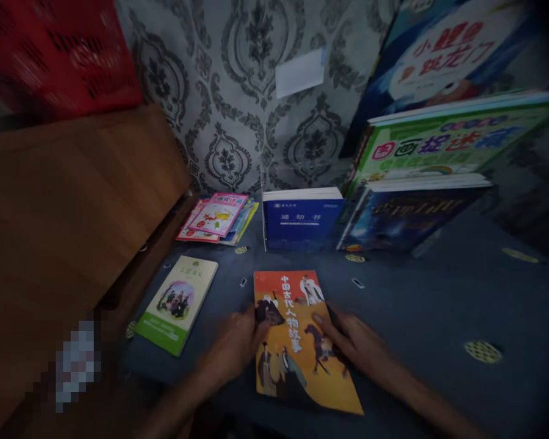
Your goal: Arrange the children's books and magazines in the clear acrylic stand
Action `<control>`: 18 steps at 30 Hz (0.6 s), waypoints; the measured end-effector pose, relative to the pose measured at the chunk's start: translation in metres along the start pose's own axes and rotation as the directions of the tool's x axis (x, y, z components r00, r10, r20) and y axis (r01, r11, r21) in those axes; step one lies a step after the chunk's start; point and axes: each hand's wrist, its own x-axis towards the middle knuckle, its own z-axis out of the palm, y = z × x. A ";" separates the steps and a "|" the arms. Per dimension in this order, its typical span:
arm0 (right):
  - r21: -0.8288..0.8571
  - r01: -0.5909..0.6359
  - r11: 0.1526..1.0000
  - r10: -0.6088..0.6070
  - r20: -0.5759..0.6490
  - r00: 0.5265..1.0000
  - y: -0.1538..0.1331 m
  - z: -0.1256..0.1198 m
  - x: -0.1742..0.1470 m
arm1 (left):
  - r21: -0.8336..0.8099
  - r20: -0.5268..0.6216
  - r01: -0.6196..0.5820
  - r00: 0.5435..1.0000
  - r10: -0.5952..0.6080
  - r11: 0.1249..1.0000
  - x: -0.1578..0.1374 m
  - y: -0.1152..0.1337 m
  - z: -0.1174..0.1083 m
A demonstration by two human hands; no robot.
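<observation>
An orange-and-yellow book (297,360) with white Chinese lettering, painted figures and a horse on its cover is held between both hands, above the dark cloth-covered table. My left hand (240,341) grips its left edge, thumb on the cover. On the right edge, my right hand (348,335) pinches it with the thumb on top; the fingers beneath are hidden. The book's lower right corner bends a little. To the left of my left hand lies a thick green-and-cream book (178,305), flat on the table.
Behind stand a blue booklet (302,222), a dark blue book (412,216), a green picture book (448,143) and a large blue book (439,61). Thin pink booklets (217,214) lie in a pile at back left. A wooden cabinet (73,201) bounds the left, with a red crate (64,55) on it.
</observation>
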 end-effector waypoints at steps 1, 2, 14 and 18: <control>0.001 -0.014 1.000 0.014 0.001 1.000 0.001 -0.001 0.001 | 0.068 -0.018 -0.008 1.000 0.009 0.998 0.007 -0.003 -0.013; 0.012 -0.030 0.999 0.029 0.009 1.000 0.002 -0.001 0.002 | 0.129 -0.058 -0.012 0.998 0.020 0.992 0.018 -0.007 -0.028; 0.162 -0.053 0.985 0.071 -0.107 0.992 0.026 0.004 0.004 | 0.005 -0.503 0.403 0.792 -0.346 0.915 0.198 -0.099 -0.180; 0.189 -0.077 0.979 0.093 -0.075 0.993 0.025 0.004 0.005 | -0.152 -0.486 0.356 0.786 -0.383 0.922 0.210 -0.115 -0.186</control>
